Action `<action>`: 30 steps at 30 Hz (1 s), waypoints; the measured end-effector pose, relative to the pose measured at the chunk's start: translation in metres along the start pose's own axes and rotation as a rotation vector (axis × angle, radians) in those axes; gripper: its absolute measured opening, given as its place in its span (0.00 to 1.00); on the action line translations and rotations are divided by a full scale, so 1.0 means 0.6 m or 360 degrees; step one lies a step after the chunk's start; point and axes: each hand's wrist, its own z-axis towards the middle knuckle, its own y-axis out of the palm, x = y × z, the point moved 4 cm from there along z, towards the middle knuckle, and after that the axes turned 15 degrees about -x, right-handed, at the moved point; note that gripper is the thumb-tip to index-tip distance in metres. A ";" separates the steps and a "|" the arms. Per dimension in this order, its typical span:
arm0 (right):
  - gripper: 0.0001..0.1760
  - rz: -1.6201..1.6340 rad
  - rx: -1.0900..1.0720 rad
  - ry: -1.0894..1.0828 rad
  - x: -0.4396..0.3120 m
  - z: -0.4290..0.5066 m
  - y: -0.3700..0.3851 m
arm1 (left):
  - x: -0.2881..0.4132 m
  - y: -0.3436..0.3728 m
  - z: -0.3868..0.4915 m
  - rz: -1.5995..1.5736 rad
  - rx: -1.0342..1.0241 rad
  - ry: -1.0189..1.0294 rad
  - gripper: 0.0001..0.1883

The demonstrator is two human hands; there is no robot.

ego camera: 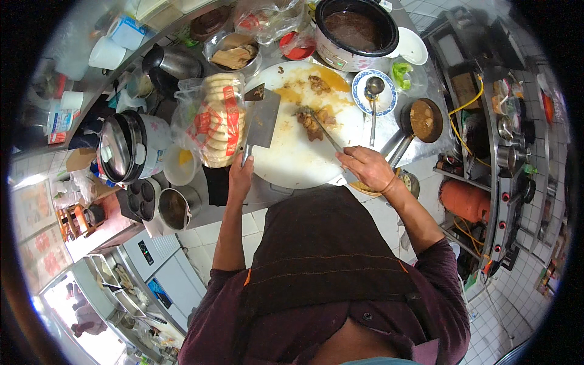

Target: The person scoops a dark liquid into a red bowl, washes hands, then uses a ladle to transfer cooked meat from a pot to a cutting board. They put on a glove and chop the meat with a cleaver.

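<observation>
My left hand (242, 171) grips the handle of a broad cleaver (264, 119), its blade over the left part of a round white cutting board (292, 166). My right hand (365, 166) holds a metal utensil (326, 132) whose far end touches pieces of brown cooked meat (314, 127) at the board's middle. Its exact kind cannot be told. More meat bits (318, 84) and brown sauce (335, 78) lie towards the board's far side. A plastic bag of round flatbreads (221, 121) stands just left of the cleaver.
A cooker of dark broth (353, 32) stands behind the board. At its right are a blue-rimmed plate (355, 91) with a ladle (374, 86) and a saucepan of brown sauce (424, 119). A steel pot (182, 205) and a lidded cooker (155, 141) stand left.
</observation>
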 end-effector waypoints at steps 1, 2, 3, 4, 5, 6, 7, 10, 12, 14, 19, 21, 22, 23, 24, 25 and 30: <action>0.21 -0.0001 -0.0021 0.0012 -0.001 -0.001 0.000 | -0.004 0.002 -0.002 -0.0043 -0.0026 -0.0056 0.16; 0.21 0.0014 0.0042 0.0050 0.001 -0.003 -0.004 | -0.010 0.003 -0.004 -0.0114 -0.0049 -0.0134 0.16; 0.21 0.0018 0.0093 0.0081 0.003 -0.005 -0.008 | -0.007 0.002 -0.004 -0.0050 -0.0020 -0.0051 0.16; 0.21 0.0032 0.0138 0.0131 0.005 -0.007 -0.010 | -0.007 0.003 -0.008 -0.0011 0.0006 0.0003 0.16; 0.20 0.0038 0.0159 0.0148 0.007 -0.008 -0.011 | -0.010 0.003 -0.010 -0.0016 0.0021 -0.0029 0.17; 0.20 0.0043 0.0179 0.0186 0.008 -0.008 -0.010 | -0.009 0.004 -0.011 -0.0029 0.0027 0.0035 0.17; 0.20 0.0051 0.0173 0.0259 0.012 -0.009 -0.009 | -0.011 0.005 -0.011 -0.0090 0.0024 0.0022 0.17; 0.17 0.0107 0.0140 0.0283 0.013 -0.009 0.001 | -0.011 0.007 -0.012 -0.0106 0.0026 0.0009 0.17; 0.16 0.0130 0.0238 0.0244 0.012 -0.012 -0.005 | -0.006 0.008 -0.014 -0.0108 0.0018 0.0002 0.15; 0.13 0.0124 0.0376 0.0284 0.019 -0.015 -0.023 | -0.002 0.010 -0.019 -0.0201 0.0021 -0.0052 0.14; 0.07 0.0381 0.0898 0.0492 0.061 -0.019 -0.106 | 0.012 0.017 -0.026 -0.0174 0.0052 0.0035 0.12; 0.08 0.0488 0.0702 0.0488 0.066 -0.002 -0.114 | 0.010 0.019 -0.026 -0.0178 0.0034 0.0040 0.13; 0.09 0.0398 0.0572 0.0348 0.061 0.013 -0.113 | 0.007 0.020 -0.024 -0.0200 0.0027 0.0038 0.13; 0.10 0.0310 0.0465 0.0212 0.054 0.024 -0.109 | 0.003 0.021 -0.023 -0.0265 0.0025 0.0011 0.13; 0.09 0.0218 0.0303 0.0115 0.046 0.034 -0.097 | 0.005 0.020 -0.022 -0.0152 0.0057 0.0084 0.13; 0.10 0.0148 0.0234 0.0018 0.040 0.043 -0.085 | 0.006 0.019 -0.021 -0.0083 0.0093 0.0130 0.13; 0.15 0.0048 -0.0051 -0.0027 0.038 0.042 -0.031 | 0.006 0.019 -0.022 -0.0084 0.0083 0.0118 0.14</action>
